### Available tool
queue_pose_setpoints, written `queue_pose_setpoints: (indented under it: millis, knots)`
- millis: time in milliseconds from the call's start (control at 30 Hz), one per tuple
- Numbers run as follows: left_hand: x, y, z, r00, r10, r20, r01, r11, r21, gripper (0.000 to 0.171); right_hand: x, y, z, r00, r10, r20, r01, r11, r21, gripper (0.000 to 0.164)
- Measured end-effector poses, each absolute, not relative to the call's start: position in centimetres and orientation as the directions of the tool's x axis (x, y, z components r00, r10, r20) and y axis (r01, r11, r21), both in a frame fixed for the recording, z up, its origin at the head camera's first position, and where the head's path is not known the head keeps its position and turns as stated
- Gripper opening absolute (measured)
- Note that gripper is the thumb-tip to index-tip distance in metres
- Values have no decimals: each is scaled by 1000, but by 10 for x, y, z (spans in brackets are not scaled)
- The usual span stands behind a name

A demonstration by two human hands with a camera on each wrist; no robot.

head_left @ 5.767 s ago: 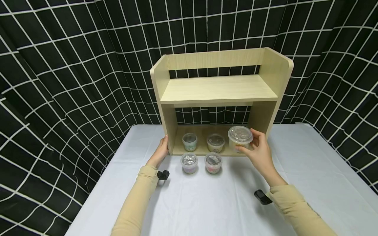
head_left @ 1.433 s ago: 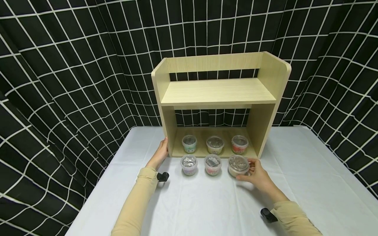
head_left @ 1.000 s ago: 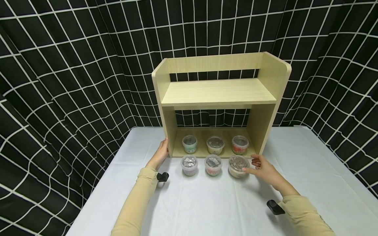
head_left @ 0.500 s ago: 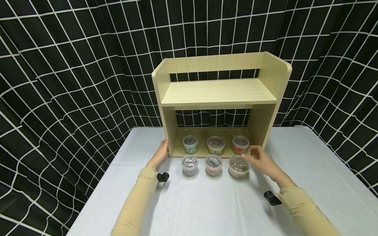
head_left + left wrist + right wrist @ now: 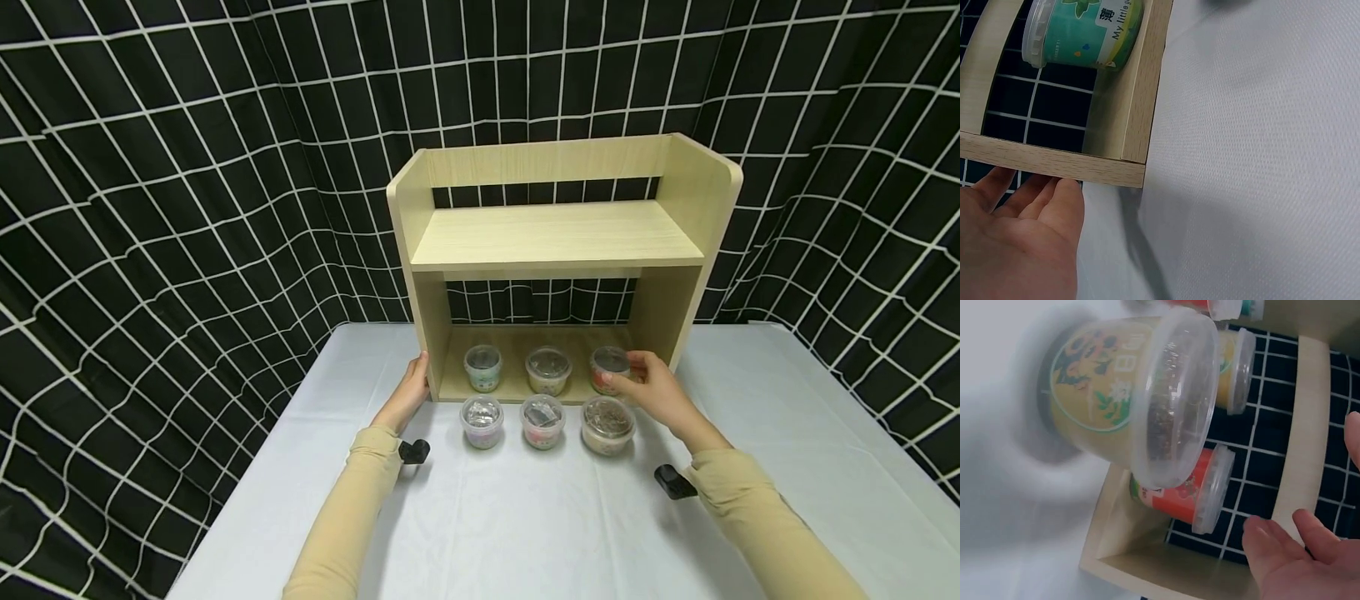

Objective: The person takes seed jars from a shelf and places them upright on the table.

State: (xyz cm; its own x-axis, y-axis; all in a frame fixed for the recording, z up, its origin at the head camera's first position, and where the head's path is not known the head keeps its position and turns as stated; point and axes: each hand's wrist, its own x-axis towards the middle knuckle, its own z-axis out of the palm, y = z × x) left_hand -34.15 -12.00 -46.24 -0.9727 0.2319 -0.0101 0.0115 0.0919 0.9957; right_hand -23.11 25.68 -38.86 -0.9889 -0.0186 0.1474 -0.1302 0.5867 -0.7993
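On the bottom board of a pale wooden shelf unit (image 5: pixel 555 237) stands a red lidded tub (image 5: pixel 604 382), right of a yellow tub (image 5: pixel 547 372) and a green tub (image 5: pixel 483 372). My right hand (image 5: pixel 656 390) is at the red tub, its thumb overlapping the tub's front in the head view. In the right wrist view its fingers (image 5: pixel 1266 540) are spread, with a gap to the tub's lid. A larger cream tub (image 5: pixel 607 429) stands on the table before it. My left hand (image 5: pixel 407 390) rests its fingers against the unit's outer left side.
Two more tubs, a purple one (image 5: pixel 482 425) and a pink one (image 5: pixel 542 423), stand in the front row on the white tablecloth (image 5: pixel 487 517). The upper shelf board (image 5: pixel 555 233) overhangs the back row. Black gridded cloth (image 5: pixel 187 208) surrounds the table.
My right hand has set the large cream tub down at the front right and let go of it. It has since moved up and back to the red tub. My left hand stays.
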Motion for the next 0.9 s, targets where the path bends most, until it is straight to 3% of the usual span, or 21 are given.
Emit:
queue_pose_setpoints:
  millis: [433,900]
  knots:
    - [-343,-121,-463,-971,240,-6,17,92,996,72,-255,259,-386,-979,45,199,-143,546,-826,72]
    - [-321,-119,-435,-959,284,-10,9,67,998,60,-270,260,-395,-992,85,98,-20,646,-763,88]
